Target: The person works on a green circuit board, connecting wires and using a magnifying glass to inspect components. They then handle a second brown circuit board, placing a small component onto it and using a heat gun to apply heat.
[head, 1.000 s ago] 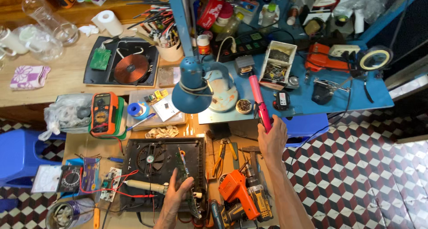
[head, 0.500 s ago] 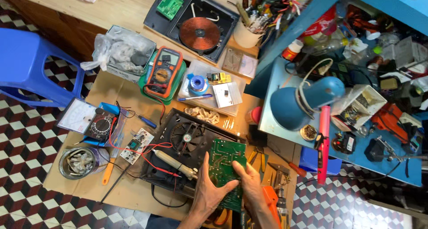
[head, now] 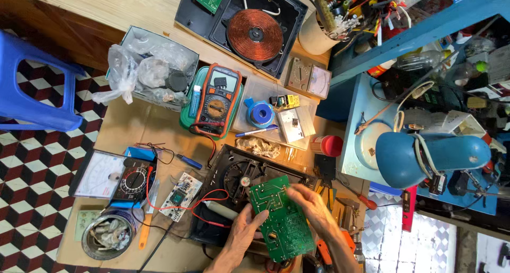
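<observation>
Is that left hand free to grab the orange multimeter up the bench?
Probably not right away: the left hand is holding the green circuit board, though nothing blocks the way to the orange multimeter.

Single head view, steeply down over workbench (head: 133,129), mid-distance.

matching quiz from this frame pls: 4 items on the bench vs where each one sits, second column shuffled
Items:
1. green circuit board
2. orange multimeter
3. copper coil
4. metal tin

Places:
A. in the open black casing at the far end of the bench
B. near the bench's near left corner, below the analog meter
C. held between the left hand and right hand
D. on a green tray, beside the box of plastic bags

Pairs: 1-C, 2-D, 3-A, 4-B
</observation>
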The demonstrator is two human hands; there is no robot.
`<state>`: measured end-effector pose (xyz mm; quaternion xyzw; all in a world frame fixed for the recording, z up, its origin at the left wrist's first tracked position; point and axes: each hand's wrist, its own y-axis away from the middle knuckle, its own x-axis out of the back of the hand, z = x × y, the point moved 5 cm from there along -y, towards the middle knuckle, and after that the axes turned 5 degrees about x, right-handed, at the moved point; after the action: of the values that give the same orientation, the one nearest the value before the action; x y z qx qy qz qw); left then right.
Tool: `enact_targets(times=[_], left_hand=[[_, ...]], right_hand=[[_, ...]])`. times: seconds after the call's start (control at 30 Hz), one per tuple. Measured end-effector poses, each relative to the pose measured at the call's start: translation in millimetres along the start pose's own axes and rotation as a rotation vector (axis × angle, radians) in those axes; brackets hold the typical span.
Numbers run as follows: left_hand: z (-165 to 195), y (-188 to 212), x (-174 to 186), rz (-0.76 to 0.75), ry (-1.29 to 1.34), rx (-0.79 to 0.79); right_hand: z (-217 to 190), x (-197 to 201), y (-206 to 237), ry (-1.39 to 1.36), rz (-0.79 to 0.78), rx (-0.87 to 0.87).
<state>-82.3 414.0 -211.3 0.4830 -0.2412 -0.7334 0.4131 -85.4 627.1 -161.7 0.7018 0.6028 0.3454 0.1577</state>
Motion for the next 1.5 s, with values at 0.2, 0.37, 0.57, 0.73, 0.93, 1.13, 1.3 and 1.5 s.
enact_targets(times=[0.2,0.37,0.57,0.73,0.93,1.13,1.3,1.5], left_hand=[[21,-18,7,-0.012,-0.002,-0.086],[27,-31,3,-0.052,0.062,-0.186],[35,-36,-8,-0.093,0.008,-0.338],[31,-39,-21,-0.036,-0.128,-0.196],[27,-40,-39,0.002,-0.210,-0.079],[9,-47,-85,0.055,-0.165,-0.012],[-1,-47,-141,0.021,-0.156,-0.138],[-9,-48,-190,0.007,-0.143,-0.177]], right_hand=[[-93,37,-90,0.493,0.517,0.359],[-118,21,-137,0.827,0.506,0.772],[-106,14,-150,0.875,0.562,0.711],[-105,28,-125,0.602,0.546,0.600],[-40,40,-5,-0.079,0.481,0.467],[66,69,70,-0.808,0.563,0.164],[105,108,75,-0.888,0.507,0.164],[107,141,59,-0.904,0.481,0.319]])
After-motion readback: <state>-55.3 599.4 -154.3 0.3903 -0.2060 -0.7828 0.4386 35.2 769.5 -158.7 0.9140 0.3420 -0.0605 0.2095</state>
